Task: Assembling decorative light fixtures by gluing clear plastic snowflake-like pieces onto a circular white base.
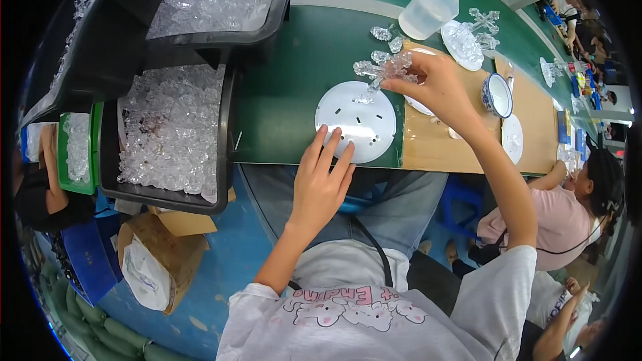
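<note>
A white round plate (358, 108) with several small slots lies on the green table in front of me. My left hand (319, 190) is open, its fingertips resting flat on the plate's near left edge. Just above the plate's far side, my right hand (435, 83) pinches a clear plastic ornament (372, 70) with branching, faceted arms. Its lower end is close to the plate; whether it touches, I cannot tell. Loose clear pieces (381, 33) lie beyond it. Another white disc is partly hidden beneath my right hand.
Black bins of clear plastic pieces (170, 134) stand at the left. A squeeze bottle (428, 13) is at the back. A cardboard sheet (468, 150) on the right carries a patterned bowl (496, 95) and a white disc (512, 139). Farther back sits a disc with clear ornaments (463, 47). Co-workers are on both sides.
</note>
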Motion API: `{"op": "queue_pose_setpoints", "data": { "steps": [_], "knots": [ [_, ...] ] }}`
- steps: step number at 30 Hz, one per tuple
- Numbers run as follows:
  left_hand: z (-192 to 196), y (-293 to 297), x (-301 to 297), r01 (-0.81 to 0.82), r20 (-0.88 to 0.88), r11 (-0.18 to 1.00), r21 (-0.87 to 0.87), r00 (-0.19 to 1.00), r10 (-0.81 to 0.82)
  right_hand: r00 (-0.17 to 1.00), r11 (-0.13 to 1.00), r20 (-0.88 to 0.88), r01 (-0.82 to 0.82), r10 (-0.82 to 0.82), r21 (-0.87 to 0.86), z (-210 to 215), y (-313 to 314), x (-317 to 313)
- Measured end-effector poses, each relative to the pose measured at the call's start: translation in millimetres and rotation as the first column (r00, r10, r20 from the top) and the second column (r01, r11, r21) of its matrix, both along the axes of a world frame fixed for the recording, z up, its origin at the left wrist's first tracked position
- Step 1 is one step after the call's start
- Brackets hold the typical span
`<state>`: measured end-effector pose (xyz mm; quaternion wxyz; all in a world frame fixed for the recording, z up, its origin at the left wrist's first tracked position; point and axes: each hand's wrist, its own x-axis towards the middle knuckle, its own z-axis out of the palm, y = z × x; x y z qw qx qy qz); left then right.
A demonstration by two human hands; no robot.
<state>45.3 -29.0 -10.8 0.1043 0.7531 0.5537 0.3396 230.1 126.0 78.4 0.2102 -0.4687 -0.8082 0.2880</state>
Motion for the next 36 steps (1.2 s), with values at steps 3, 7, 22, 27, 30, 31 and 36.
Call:
{"op": "queue_pose_setpoints", "data": {
  "steps": [3, 7, 22, 27, 30, 31, 36],
  "knots": [
    [-6.4, 0.2, -1.2, 0.043, -0.013, 0.999, -0.022, 0.999, -0.044, 1.0, 0.998, 0.0, 0.012, -0.012, -0.064, -0.8, 1.5, -8.1],
    [-8.9, 0.2, -1.1, 0.056, -0.005, 0.998, -0.038, 0.998, -0.056, 0.993, 0.998, 0.113, 0.044, -0.038, -0.051, -3.9, 0.0, -11.3],
    [10.9, 23.7, -11.0, 0.043, 0.111, 0.998, -0.052, 0.993, -0.037, 0.991, 0.976, 0.067, -0.124, 0.113, 0.181, -20.1, -11.3, -10.5],
    [63.9, 72.3, -12.4, -0.015, 0.286, 0.991, 0.136, 0.958, -0.025, 0.993, 0.979, 0.057, -0.113, 0.105, 0.168, -27.3, -15.4, -8.2],
    [66.4, 110.3, -9.8, 0.163, 0.258, 0.972, 0.168, 0.944, -0.203, 0.988, 0.972, 0.061, -0.149, 0.14, 0.18, -29.1, -7.3, -4.7],
    [66.4, 116.8, -9.0, 0.296, 0.268, 0.939, 0.173, 0.904, -0.334, 0.986, 0.964, 0.053, -0.164, 0.156, 0.208, -31.7, -5.7, -3.8],
    [69.7, 120.7, -4.2, 0.303, 0.326, 0.953, 0.005, 0.9, -0.287, 0.985, 0.969, -0.027, -0.162, 0.17, 0.188, -38.5, -4.0, -4.0]
  ]
}}
